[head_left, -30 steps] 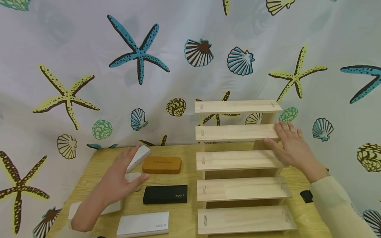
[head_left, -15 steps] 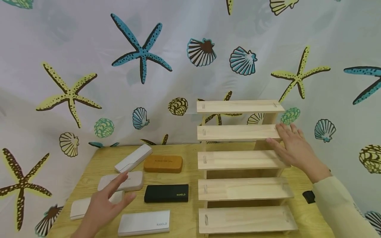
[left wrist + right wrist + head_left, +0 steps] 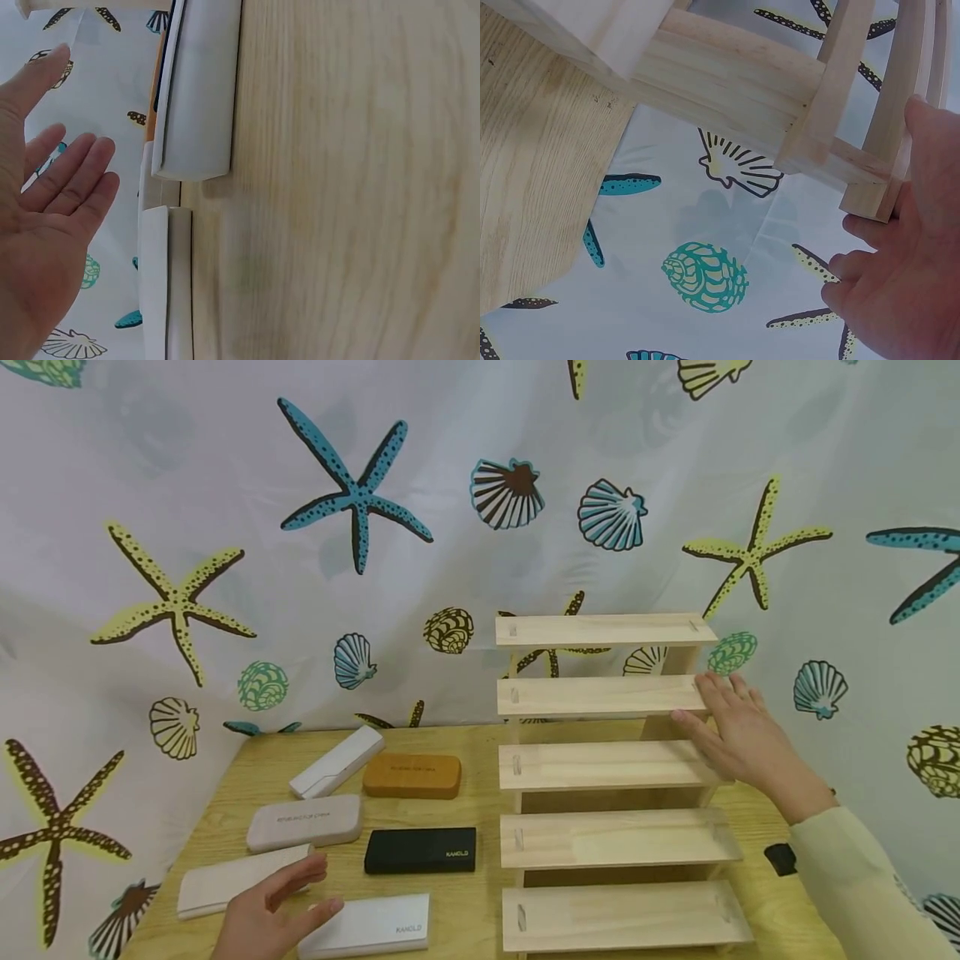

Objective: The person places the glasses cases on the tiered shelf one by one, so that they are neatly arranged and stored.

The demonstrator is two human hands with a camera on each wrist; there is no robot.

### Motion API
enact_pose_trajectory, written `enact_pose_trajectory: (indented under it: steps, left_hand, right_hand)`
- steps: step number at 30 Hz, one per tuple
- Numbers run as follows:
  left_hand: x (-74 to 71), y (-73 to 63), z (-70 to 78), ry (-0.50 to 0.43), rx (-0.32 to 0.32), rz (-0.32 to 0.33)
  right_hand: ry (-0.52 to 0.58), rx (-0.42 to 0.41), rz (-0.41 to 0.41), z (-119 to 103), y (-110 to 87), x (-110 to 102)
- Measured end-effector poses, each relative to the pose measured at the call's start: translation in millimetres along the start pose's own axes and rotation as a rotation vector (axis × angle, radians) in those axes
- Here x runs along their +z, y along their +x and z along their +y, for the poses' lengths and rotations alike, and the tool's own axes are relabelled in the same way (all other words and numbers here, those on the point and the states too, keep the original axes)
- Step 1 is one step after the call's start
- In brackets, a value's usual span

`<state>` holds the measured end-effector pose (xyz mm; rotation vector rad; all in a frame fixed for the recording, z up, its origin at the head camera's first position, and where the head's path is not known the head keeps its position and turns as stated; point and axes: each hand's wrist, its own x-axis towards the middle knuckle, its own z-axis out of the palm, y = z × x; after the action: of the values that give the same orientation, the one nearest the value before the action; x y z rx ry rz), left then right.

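My left hand (image 3: 272, 914) is held with fingers apart and nothing in it, over the left end of a white glasses case (image 3: 375, 925) marked with small lettering. In the left wrist view the palm shows bare beside the cases. My right hand (image 3: 738, 731) holds the right end of the second shelf from the top of a stepped wooden rack (image 3: 600, 695). The thumb lies at that shelf's front edge and the fingers at its end; in the right wrist view the shelf's corner (image 3: 866, 199) sits between them.
Left of the rack lie a black case (image 3: 420, 850), an orange-brown case (image 3: 412, 776), a narrow white case (image 3: 337, 762), a light grey case (image 3: 303, 822) and an off-white case (image 3: 243, 881). A patterned curtain (image 3: 450, 568) hangs behind the table. A small black object (image 3: 780, 859) lies right of the rack.
My left hand has drawn back from above the rear cases toward the near edge, uncovering the narrow white and light grey cases. The right hand keeps its place on the rack.
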<state>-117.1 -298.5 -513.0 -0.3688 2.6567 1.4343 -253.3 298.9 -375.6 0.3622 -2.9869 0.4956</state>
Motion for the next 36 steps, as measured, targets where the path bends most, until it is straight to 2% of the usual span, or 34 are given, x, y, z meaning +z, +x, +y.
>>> enact_pose_trajectory:
  steps: [6,14,16,19,23,26,30,36]
  left_hand:
    - [0.9,-3.6,-9.1,-0.014,0.001,-0.082]
    - [5.5,1.8,-20.7,-0.001,-0.073,-0.165]
    - [4.6,3.7,-23.4,0.021,-0.05,-0.199]
    - [4.2,4.9,-27.4,0.102,0.035,-0.236]
    - [6.1,3.8,-31.1,0.196,0.153,-0.231]
    - [6.5,3.5,-32.5,0.227,0.214,-0.225]
    - [6.8,4.5,-33.9,0.271,0.241,-0.227]
    - [6.6,4.7,-35.6,0.284,0.215,-0.245]
  right_hand:
    - [0.0,-0.005,0.018,0.4,-0.1,2.3]
    - [0.0,0.001,0.017,0.7,-0.5,2.4]
    - [0.002,0.003,0.016,0.6,-0.6,2.5]
    - [0.004,0.002,0.017,0.8,-0.5,2.6]
    - [0.01,-0.001,0.022,1.3,-0.2,2.9]
    - [0.013,-0.003,0.028,1.6,0.1,3.2]
    - [0.011,-0.012,0.045,1.5,0.4,3.3]
    - [0.012,-0.008,0.038,1.4,0.5,3.8]
